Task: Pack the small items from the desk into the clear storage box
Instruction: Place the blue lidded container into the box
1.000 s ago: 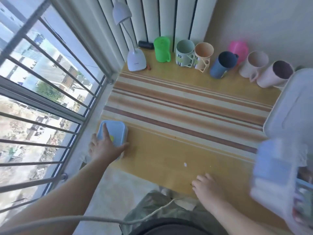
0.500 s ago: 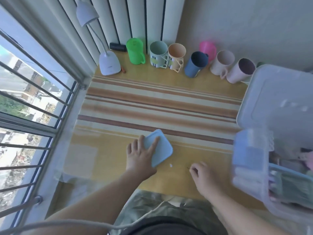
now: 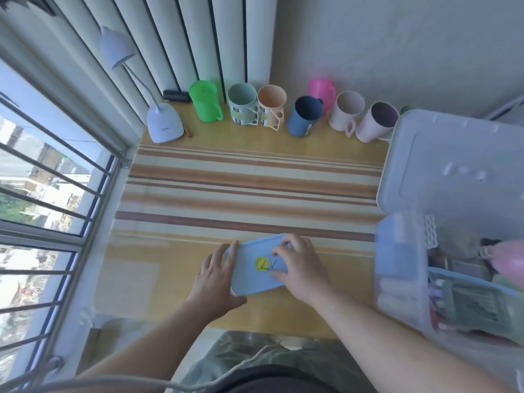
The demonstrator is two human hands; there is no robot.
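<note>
One flat light-blue container (image 3: 256,265), marked with a yellow disc on its lid, is being held on the desk (image 3: 283,307) near its front edge, between two hands. The left hand (image 3: 217,279) is being pressed against its left end with fingers spread and fairly straight; the right hand (image 3: 297,268) is being laid over its right part, fingers curled round the far edge and thumb at the near edge. One clear storage box (image 3: 448,293) is being kept at the right edge of the desk — well filled with mixed items, too blurred to be counted — and its one pale lid (image 3: 453,171) is lying just behind it. Along the back wall seven cups are being lined up: green (image 3: 204,101), pale green (image 3: 242,104), peach (image 3: 271,107), dark blue (image 3: 304,116), pink (image 3: 321,90), cream (image 3: 347,110) and lilac (image 3: 377,121). One white desk lamp (image 3: 164,121) is standing at the back left, with a small black cylinder (image 3: 176,95) behind it. A striped mat (image 3: 249,188) is covering the middle of the desk — nothing is lying between the container and the box.
</note>
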